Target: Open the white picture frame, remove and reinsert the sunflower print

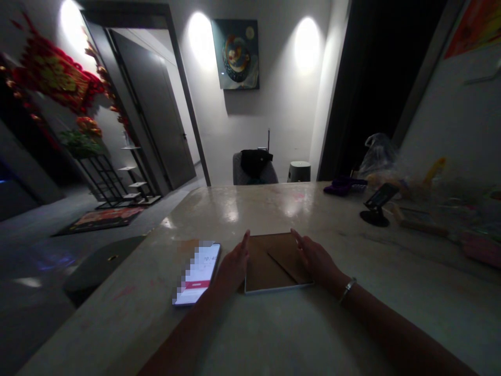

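A flat square thing, brown on top with a thin white rim (266,269), lies on the marble-patterned table in front of me. A thin dark diagonal line (282,267) crosses its brown face; I cannot tell whether it is a slit or a slim stick. My left hand (234,263) grips the left side of the square thing, thumb or finger pointing up along the edge. On the opposite side my right hand (316,257), with a bracelet on the wrist, holds the right edge. Close to my left forearm lies a lit phone (199,274).
A black phone stand (376,206) stands on the right of the table (203,209), near a purple item (340,187), a clear plastic bag (378,154) and dim clutter. Beyond the far edge is a chair with a black item (256,162). A dark stool (102,266) is at left.
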### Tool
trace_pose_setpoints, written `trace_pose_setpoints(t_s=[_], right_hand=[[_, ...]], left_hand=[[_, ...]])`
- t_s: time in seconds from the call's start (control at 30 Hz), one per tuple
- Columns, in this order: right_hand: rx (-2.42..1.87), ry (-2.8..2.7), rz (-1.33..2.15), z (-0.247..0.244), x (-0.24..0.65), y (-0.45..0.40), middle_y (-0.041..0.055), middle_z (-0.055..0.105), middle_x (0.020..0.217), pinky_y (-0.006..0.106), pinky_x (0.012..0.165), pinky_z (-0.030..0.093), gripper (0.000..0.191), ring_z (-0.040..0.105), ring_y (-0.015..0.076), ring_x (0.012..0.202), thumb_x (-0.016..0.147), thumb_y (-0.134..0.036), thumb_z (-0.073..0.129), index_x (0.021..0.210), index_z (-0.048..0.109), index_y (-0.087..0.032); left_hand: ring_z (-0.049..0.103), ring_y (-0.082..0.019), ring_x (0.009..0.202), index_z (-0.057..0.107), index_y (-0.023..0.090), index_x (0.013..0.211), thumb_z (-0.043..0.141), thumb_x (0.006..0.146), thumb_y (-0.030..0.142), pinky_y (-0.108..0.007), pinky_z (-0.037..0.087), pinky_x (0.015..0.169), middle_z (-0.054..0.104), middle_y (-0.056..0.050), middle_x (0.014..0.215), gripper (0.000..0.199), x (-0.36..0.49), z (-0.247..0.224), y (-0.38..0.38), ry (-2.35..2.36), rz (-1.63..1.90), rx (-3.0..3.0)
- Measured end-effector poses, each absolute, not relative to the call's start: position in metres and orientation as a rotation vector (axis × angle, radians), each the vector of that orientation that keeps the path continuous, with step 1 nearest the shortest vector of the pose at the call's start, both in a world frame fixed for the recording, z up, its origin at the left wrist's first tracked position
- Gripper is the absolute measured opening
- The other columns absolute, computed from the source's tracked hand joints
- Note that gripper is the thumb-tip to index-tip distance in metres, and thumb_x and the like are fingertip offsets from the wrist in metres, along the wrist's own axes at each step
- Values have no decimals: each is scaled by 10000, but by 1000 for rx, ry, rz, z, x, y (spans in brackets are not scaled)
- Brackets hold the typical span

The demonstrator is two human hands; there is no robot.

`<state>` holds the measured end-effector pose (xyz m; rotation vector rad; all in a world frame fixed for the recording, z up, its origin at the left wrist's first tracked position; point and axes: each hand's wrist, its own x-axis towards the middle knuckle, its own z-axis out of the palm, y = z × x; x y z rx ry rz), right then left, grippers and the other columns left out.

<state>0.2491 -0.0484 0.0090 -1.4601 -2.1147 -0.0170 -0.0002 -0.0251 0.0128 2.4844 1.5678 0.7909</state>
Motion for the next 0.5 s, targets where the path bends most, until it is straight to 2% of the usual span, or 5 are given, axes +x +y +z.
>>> trace_pose_setpoints(t_s=[0.1,0.17,0.27,0.4,0.5], right_hand=[[-1425,-2077,92,19,242,-52,90,568,914,306,693,439,390,545,179,778,847,-214,345,1233,395,-187],[-1401,-2111,156,23,234,-55,99,571,1003,317,756,426,368,541,190,873,836,-289,398,1189,449,-196],[-1436,-2233,189,24,221,-61,107,545,1114,363,832,388,507,498,229,996,752,-337,535,1228,413,-211],[-1424,-2225,187,21,215,-65,96,558,1098,373,822,397,496,499,225,985,742,-207,523,1226,411,-233],[-1338,-2134,236,19,217,-63,87,563,1080,380,834,402,453,506,217,975,751,-152,482,1196,439,-226]], left_hand=[[510,-112,666,291,212,1263,389,797,159,-241,408,616,541,-15,846,479,-2,18,-24,1528,963,2453],[502,-119,672,507,183,1006,389,814,220,-249,404,621,526,-17,809,228,-2,21,-23,1526,974,2476],[469,-118,610,510,172,688,383,828,310,-246,386,582,491,-3,711,233,-1,24,-21,1600,904,2494],[475,-124,620,502,177,677,372,830,322,-249,387,588,500,-1,694,248,0,26,-21,1631,949,2422],[515,-140,693,538,176,852,369,827,326,-266,413,630,543,-17,770,228,-2,27,-22,1619,1100,2287]])
